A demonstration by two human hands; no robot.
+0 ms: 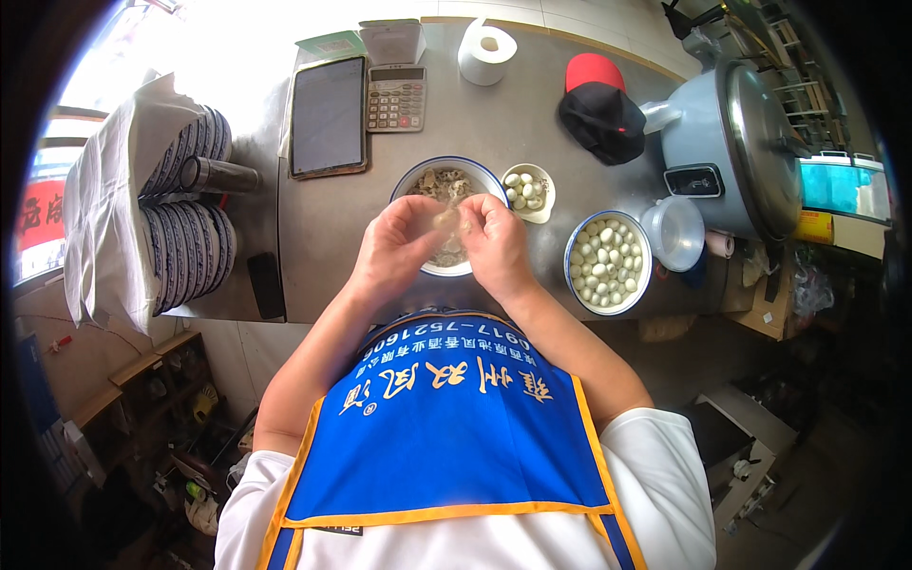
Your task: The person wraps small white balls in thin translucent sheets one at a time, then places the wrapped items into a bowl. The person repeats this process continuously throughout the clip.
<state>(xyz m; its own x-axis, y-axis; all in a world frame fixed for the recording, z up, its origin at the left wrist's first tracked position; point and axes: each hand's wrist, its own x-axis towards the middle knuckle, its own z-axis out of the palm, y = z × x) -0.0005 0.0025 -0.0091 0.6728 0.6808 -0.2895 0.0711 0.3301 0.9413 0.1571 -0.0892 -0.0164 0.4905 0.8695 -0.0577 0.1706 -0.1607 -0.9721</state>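
Over a white bowl with a blue rim [499, 187], my left hand [402, 242] and my right hand [496, 246] meet at the fingertips. They pinch a small, pale, blurred thing [447, 218], too unclear to tell whether egg or shell. Broken speckled eggshells [443, 182] lie in the bowl, partly hidden behind the fingers. Just right of it, a small cream dish [536, 213] holds several peeled small eggs [526, 189], apparently quail eggs, and some dark bits. Many more peeled eggs [602, 256] fill a second blue-rimmed bowl [568, 267] beyond my right forearm.
A metal worktop [328, 235] carries a tablet [328, 117], calculator [397, 100], toilet roll [486, 53] and red-and-black cap [602, 107]. At right are a clear plastic tub [675, 231] and large cooker [712, 142]. Left stand cloth-covered stacked plates [189, 249], a glass bottle [219, 174] and phone [265, 285].
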